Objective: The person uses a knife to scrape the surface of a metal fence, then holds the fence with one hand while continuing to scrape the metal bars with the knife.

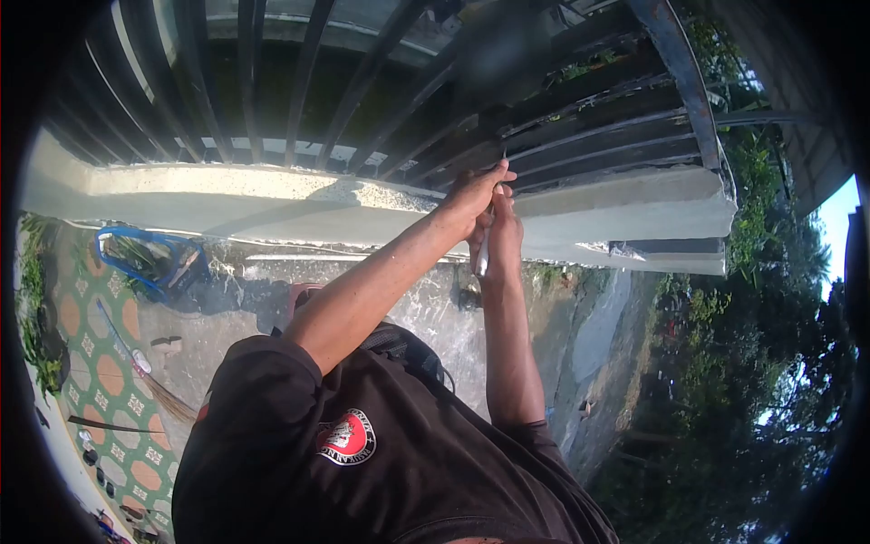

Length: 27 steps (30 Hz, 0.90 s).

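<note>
Both of my arms reach out to the dark metal bars of a fence (308,82), where my hands meet above a pale concrete ledge (625,204). My right hand (506,228) is closed around a slim silver-white tool (483,257), whose rounded end sticks out below the fingers toward my wrist. Beside it, my left hand (473,198) is pressed close, its fingers curled around the upper part of the same tool and its thumb side against the bars. A thin point shows just above the fingertips. The tool's middle is hidden by my fingers, and its kind cannot be made out.
A blue-rimmed container (149,258) with leaves in it stands at the left on the ground. Nearby, a broom (168,394) lies on patterned green and orange tiles (109,372). Dense trees (725,399) fill the right side, and a rusty metal post (680,63) ends the fence.
</note>
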{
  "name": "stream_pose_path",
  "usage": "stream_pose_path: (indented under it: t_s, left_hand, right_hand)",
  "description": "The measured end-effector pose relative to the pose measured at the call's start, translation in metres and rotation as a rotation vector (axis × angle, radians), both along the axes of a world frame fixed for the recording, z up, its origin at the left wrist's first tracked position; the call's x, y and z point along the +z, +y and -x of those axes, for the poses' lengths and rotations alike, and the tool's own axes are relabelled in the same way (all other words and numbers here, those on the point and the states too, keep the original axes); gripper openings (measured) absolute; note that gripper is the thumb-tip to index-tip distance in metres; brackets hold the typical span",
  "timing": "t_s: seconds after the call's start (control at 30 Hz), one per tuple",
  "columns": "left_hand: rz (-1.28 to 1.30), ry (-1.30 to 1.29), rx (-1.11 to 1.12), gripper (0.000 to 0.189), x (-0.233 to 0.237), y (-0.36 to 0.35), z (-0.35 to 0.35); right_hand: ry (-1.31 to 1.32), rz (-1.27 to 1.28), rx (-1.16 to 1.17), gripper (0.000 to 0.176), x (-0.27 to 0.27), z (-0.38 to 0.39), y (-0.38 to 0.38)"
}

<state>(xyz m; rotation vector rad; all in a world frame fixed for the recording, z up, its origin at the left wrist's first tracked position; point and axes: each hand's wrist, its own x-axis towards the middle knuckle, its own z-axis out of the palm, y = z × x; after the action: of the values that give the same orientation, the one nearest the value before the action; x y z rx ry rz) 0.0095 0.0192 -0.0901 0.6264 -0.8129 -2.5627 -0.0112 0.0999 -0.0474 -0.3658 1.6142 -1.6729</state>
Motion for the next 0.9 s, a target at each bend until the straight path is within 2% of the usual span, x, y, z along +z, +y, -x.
stream_pose_path:
  t_s: [0.1, 0.13, 0.23, 0.3, 0.33, 0.37, 0.4, 0.5, 0.57, 0.67, 0.73, 0.77, 0.8, 0.83, 0.9]
  left_hand:
    - [-0.026, 0.033, 0.023, 0.049, 0.013, 0.006, -0.001]
    - [-0.045, -0.016, -0.003, 0.049, 0.023, 0.003, -0.01]
    - [-0.115, -0.108, 0.04, 0.049, -0.03, -0.002, 0.023]
    - [-0.123, -0.101, 0.076, 0.05, -0.021, -0.005, 0.01]
    - [-0.024, -0.068, 0.04, 0.049, -0.011, -0.008, 0.001]
    - [0.064, -0.042, -0.008, 0.049, -0.002, -0.005, -0.006]
    - [-0.012, -0.005, 0.038, 0.047, 0.007, 0.001, -0.003]
    - [-0.038, -0.095, 0.075, 0.046, -0.009, 0.0, 0.011]
    - [-0.114, -0.071, 0.088, 0.046, -0.035, 0.003, 0.027]
    - [0.027, -0.039, 0.032, 0.049, 0.007, -0.002, -0.004]
    - [-0.009, -0.042, 0.047, 0.049, 0.002, 0.002, 0.001]
    - [-0.031, -0.033, 0.071, 0.049, 0.003, 0.001, 0.006]
    - [-0.064, -0.044, 0.074, 0.05, -0.018, -0.001, 0.019]
    - [-0.061, -0.042, 0.071, 0.05, -0.018, -0.001, 0.018]
    - [-0.008, -0.022, 0.04, 0.05, -0.019, -0.006, 0.014]
  right_hand:
    - [0.097, -0.008, 0.001, 0.024, 0.002, -0.001, 0.007]
    - [0.08, -0.045, -0.004, 0.019, -0.003, 0.004, 0.008]
    - [-0.037, -0.074, -0.03, 0.019, -0.017, 0.006, 0.001]
    - [-0.036, -0.069, 0.008, 0.019, -0.028, 0.005, -0.003]
    - [0.014, 0.022, 0.011, 0.018, -0.028, 0.003, -0.004]
    - [0.007, 0.01, 0.013, 0.018, -0.027, 0.004, -0.002]
    - [0.005, 0.007, -0.009, 0.019, -0.014, 0.002, 0.0]
    - [0.071, 0.006, -0.02, 0.022, -0.013, 0.005, -0.002]
    - [-0.082, -0.091, -0.038, 0.021, -0.029, 0.013, -0.006]
    - [-0.001, 0.039, -0.008, 0.019, -0.016, 0.006, -0.002]
    - [-0.012, 0.047, -0.009, 0.02, -0.008, 0.006, 0.004]
    - [-0.01, -0.027, 0.003, 0.021, -0.014, 0.011, 0.005]
    - [-0.007, -0.097, 0.02, 0.022, -0.022, 0.019, 0.003]
    - [-0.052, 0.018, 0.105, 0.026, -0.028, 0.021, 0.0]
    - [0.015, -0.019, -0.001, 0.024, -0.022, 0.011, -0.005]
